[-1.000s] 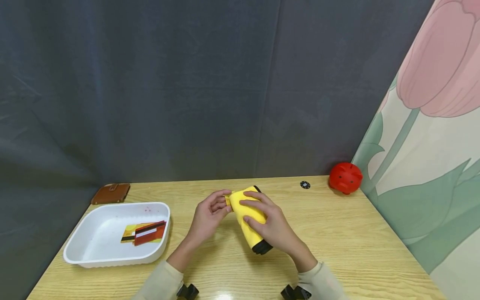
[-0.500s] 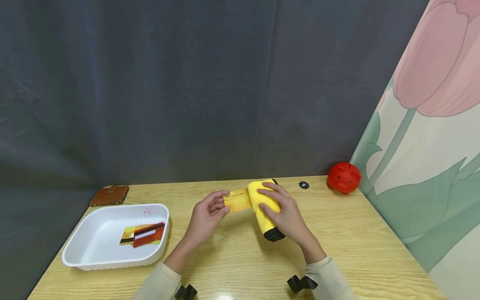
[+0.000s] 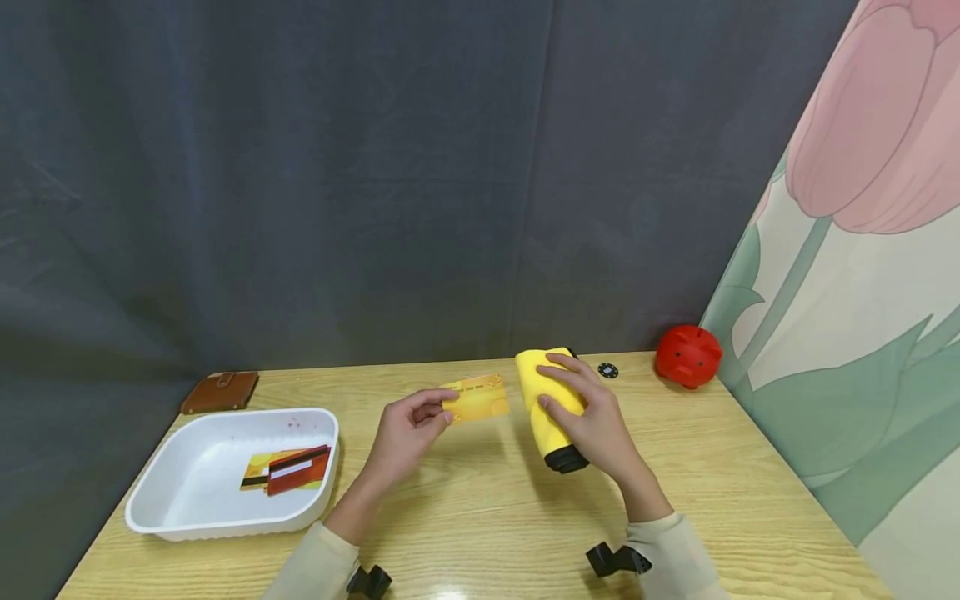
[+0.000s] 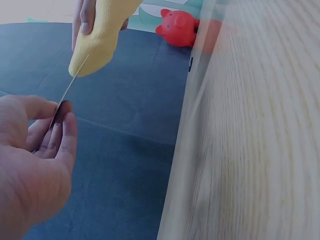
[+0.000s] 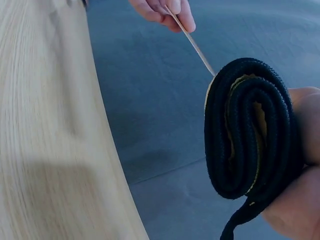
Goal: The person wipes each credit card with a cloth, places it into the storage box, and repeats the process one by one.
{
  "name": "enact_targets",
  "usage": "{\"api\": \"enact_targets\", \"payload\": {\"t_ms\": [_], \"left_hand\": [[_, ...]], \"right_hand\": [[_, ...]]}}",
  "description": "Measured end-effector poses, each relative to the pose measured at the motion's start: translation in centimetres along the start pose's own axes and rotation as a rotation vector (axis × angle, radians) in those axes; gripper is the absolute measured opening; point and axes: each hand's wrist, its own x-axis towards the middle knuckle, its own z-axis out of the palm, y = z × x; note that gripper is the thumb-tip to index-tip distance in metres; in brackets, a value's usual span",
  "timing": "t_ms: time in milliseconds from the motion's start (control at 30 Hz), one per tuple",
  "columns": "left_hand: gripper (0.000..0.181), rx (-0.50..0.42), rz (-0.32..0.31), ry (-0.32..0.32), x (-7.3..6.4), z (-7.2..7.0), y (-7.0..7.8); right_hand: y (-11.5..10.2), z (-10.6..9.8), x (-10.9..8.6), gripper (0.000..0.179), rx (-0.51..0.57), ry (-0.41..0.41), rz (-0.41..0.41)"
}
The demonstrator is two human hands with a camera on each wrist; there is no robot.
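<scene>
My left hand (image 3: 408, 429) pinches a yellow-gold bank card (image 3: 478, 398) by its left end, thumb against fingers, above the middle of the table. To its right, my right hand (image 3: 596, 417) grips a rolled yellow cloth (image 3: 551, 400) with black edging. A gap separates card and cloth in the head view. The left wrist view shows the card (image 4: 67, 90) edge-on, overlapping the cloth (image 4: 100, 40). In the right wrist view the black end of the roll (image 5: 250, 130) faces the camera, its layers folded flat and a loose strip hanging below.
On the left of the table (image 3: 465, 533) stands a white tray (image 3: 150, 492) with several red and yellow cards (image 3: 298, 468) in it. Behind it lies a brown wallet (image 3: 221, 390). A black poker chip (image 3: 608, 370) and a red piggy bank (image 3: 687, 357) are at the back right.
The cloth has moved right and slightly back in my right hand. The card, at first mostly hidden by the cloth, now shows fully in my left hand, which has hardly moved.
</scene>
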Motion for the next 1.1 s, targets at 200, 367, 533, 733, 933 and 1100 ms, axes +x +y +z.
{"api": "enact_targets", "payload": {"t_ms": [200,367,533,733,933,1100], "left_hand": [[0.047,0.012,-0.019,-0.119,-0.1,-0.3,0.1],[0.041,0.049,0.012,-0.154,-0.1,-0.4,0.0],[0.031,0.086,0.009,-0.101,0.0,-0.4,0.0],[0.021,0.01,-0.001,-0.041,0.0,-0.6,0.0],[0.02,-0.053,-0.09,0.035,0.1,-0.9,0.1],[0.027,-0.058,-0.156,0.11,0.3,-1.1,0.5]], "right_hand": [[0.0,-0.3,0.0,0.038,0.014,-0.001,-0.001],[0.0,-0.5,0.0,0.038,0.024,-0.005,0.002],[0.0,-0.7,0.0,0.039,0.017,-0.005,0.018],[0.0,-0.8,0.1,0.039,0.016,-0.005,0.022],[-0.1,-0.9,0.1,0.038,0.011,-0.005,0.029],[0.0,-0.9,0.0,0.038,0.013,-0.006,0.025]]}}
